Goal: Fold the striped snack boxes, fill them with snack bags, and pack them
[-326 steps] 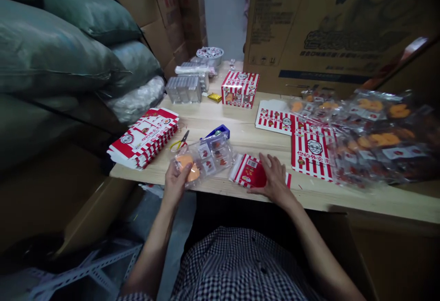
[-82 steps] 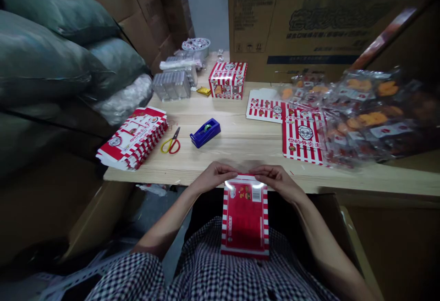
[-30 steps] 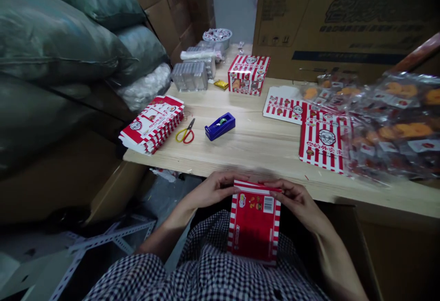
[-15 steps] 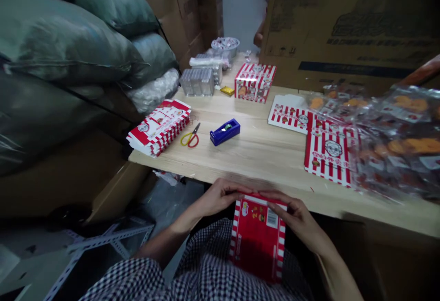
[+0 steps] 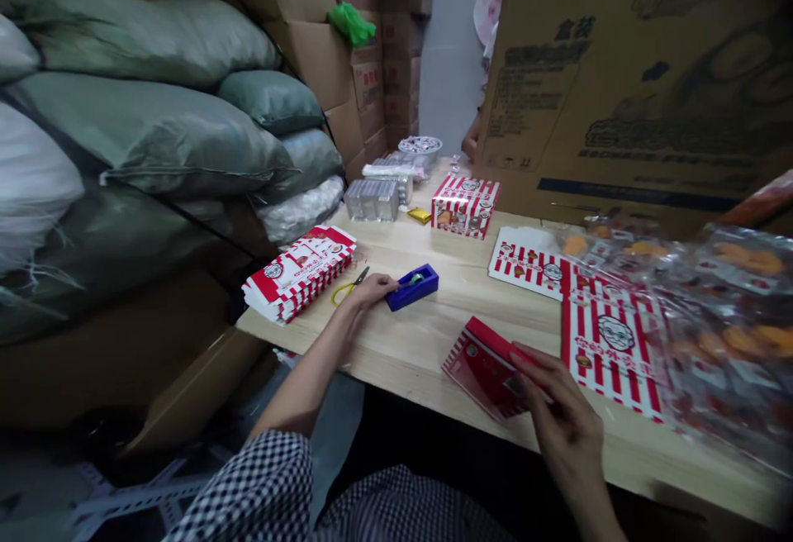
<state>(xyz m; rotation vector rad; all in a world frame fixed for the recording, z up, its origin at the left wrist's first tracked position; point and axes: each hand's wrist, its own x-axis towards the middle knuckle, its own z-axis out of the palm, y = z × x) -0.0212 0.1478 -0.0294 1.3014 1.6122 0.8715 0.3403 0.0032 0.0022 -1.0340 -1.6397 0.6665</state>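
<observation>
My left hand (image 5: 373,289) is at the near-left end of the blue tape dispenser (image 5: 414,287), its fingers pinched together at the cutting edge; any tape there is too small to make out. Yellow-handled scissors (image 5: 350,286) lie just left of it, partly behind my wrist. My right hand (image 5: 554,397) grips a red box with striped edges (image 5: 486,364) between thumb and fingers, tilted above the table's front edge. A stack of flat red-and-white cartons (image 5: 303,269) lies at the table's left end.
On the table (image 5: 427,344) stand a striped box (image 5: 466,205), clear packs (image 5: 372,199) and a bowl (image 5: 420,145). Flat printed cards (image 5: 610,344) and bagged food items (image 5: 731,335) cover the right. A large carton (image 5: 619,112) rises behind; a person's hand (image 5: 472,137) shows beside it.
My left hand has left the red box and moved up and left to the tape dispenser. My right hand has raised the box from my lap toward the table. The view has shifted.
</observation>
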